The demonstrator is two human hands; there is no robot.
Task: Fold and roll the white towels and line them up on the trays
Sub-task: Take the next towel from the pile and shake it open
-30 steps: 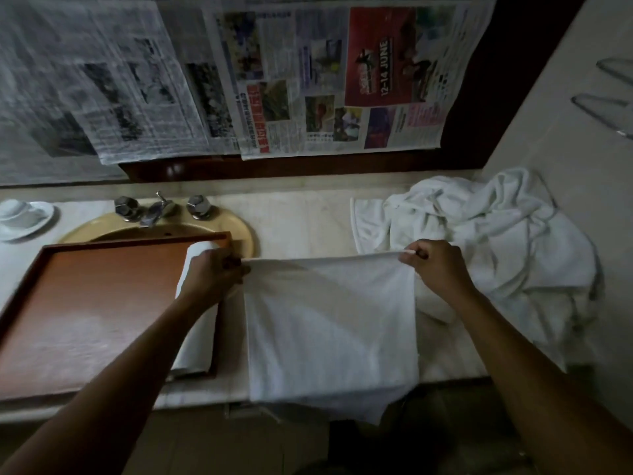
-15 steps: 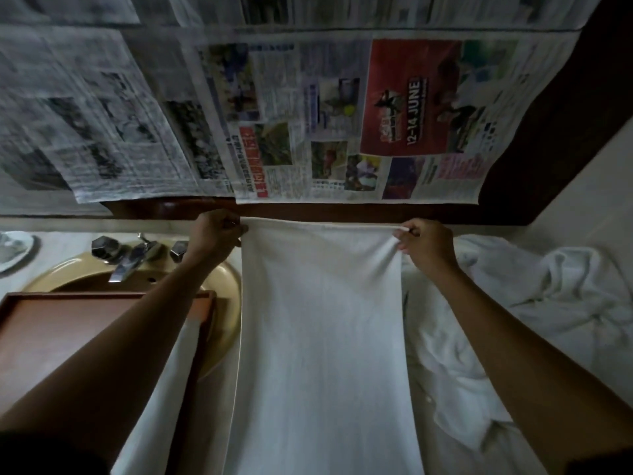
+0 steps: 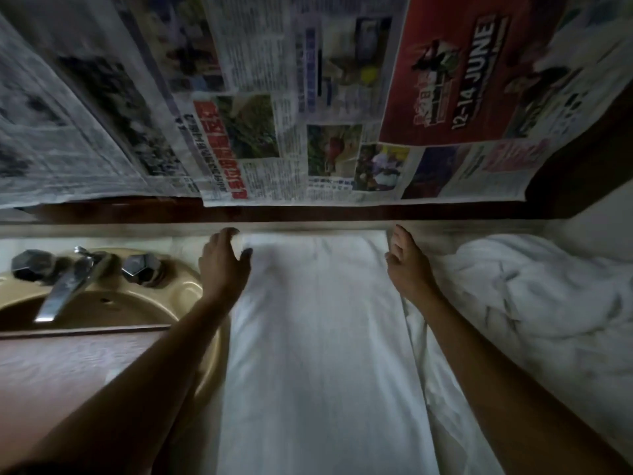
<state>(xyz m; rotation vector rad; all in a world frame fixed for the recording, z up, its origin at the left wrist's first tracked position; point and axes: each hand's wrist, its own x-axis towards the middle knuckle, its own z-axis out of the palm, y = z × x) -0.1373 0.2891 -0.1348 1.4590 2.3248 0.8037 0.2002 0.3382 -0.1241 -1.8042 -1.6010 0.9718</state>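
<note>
One white towel (image 3: 318, 337) lay flat & lengthwise on the bench (image 3: 181, 243), its far short hem up against the bench's back edge, its length running toward the near edge & out of view at the bottom; faint creases ran along it, surface otherwise smooth. L hand (image 3: 222, 265) sat on the towel's far-left corner, fingers (image 3: 224, 234) loosely curved & apart, thumb splayed out onto the cloth, nothing clamped between them. R hand (image 3: 407, 265) sat at the far-right corner, fingers (image 3: 399, 234) straight & close together, pointing at the back edge, lying along the towel's right hem w/o curling round it; both hands a bit blurred, so finer contact couldn't be made out. Heap of more white towels (image 3: 531, 286) lay crumpled toward the bench's right end, touching the flat towel's right side, part of it passing under the R forearm. Toward the left end, a tan sink (image 3: 113, 303) w/ a chrome tap (image 3: 65, 289) & two faceted knobs near the back edge; the towel's left side lay just beside the sink rim, under the L forearm. A brown tray (image 3: 68, 365) lay across the sink's near part at the bench's front-left, its surface bare in the part that showed. Newspaper sheets (image 3: 274, 114) covered the wall above the back edge, incl. a red ad reading "12-14 JUNE".
</note>
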